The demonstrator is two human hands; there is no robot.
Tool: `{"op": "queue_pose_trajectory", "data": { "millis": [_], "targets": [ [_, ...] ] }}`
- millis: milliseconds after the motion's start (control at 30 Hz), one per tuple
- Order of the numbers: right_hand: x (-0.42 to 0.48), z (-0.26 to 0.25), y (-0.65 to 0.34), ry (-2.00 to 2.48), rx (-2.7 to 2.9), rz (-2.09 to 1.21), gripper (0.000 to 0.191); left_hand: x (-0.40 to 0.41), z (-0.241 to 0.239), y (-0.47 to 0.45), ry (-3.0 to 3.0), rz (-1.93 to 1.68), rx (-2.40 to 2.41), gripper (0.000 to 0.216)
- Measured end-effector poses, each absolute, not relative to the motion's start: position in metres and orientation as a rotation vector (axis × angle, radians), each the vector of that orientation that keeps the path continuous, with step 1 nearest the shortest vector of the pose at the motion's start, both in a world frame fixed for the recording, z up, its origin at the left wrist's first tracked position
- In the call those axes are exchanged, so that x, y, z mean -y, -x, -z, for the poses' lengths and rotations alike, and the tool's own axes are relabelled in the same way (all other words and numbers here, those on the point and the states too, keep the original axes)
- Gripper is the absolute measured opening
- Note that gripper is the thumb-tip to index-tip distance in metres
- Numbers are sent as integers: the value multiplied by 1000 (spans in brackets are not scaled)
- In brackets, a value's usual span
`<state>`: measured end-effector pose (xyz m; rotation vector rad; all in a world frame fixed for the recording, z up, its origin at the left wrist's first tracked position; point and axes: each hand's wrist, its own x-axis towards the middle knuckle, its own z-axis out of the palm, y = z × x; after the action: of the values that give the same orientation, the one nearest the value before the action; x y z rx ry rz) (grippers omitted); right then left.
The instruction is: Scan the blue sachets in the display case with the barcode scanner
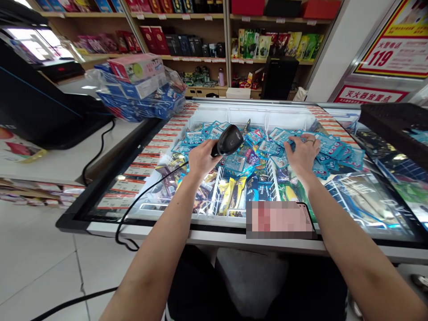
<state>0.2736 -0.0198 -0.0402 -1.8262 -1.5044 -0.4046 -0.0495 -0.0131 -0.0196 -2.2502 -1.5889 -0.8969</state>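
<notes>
My left hand (202, 157) is wrapped round the handle of a black handheld barcode scanner (230, 140). Its head points away to the right, over small blue packets, and a black cable (147, 191) trails from the handle down to the left. My right hand (303, 154) rests with fingers spread on a pile of blue packets (334, 151), a ring on one finger. More blue packets (194, 137) lie in a loose heap beyond my left hand. They are spread over the glass top of a chest freezer (160, 206), with wrapped ice creams (234, 194) visible in wire baskets below.
A phone-like device (282, 218), its screen blurred out, lies at the freezer's front edge. Plastic-wrapped boxes (140, 87) stand at the back left, beside a dark machine (36, 98). A dark brown tray (394, 127) sits at the right. Stocked shelves (187, 16) line the back.
</notes>
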Motion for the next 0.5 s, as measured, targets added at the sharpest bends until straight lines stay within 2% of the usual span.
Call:
{"op": "queue_pose_trajectory", "data": {
  "millis": [200, 500],
  "targets": [
    [22, 36, -264, 1730, 1732, 403, 40, 11, 19, 52, 2150, 900, 1707, 35],
    [31, 27, -232, 903, 2647, -105, 47, 10, 18, 56, 2094, 871, 1804, 36]
  ]
}}
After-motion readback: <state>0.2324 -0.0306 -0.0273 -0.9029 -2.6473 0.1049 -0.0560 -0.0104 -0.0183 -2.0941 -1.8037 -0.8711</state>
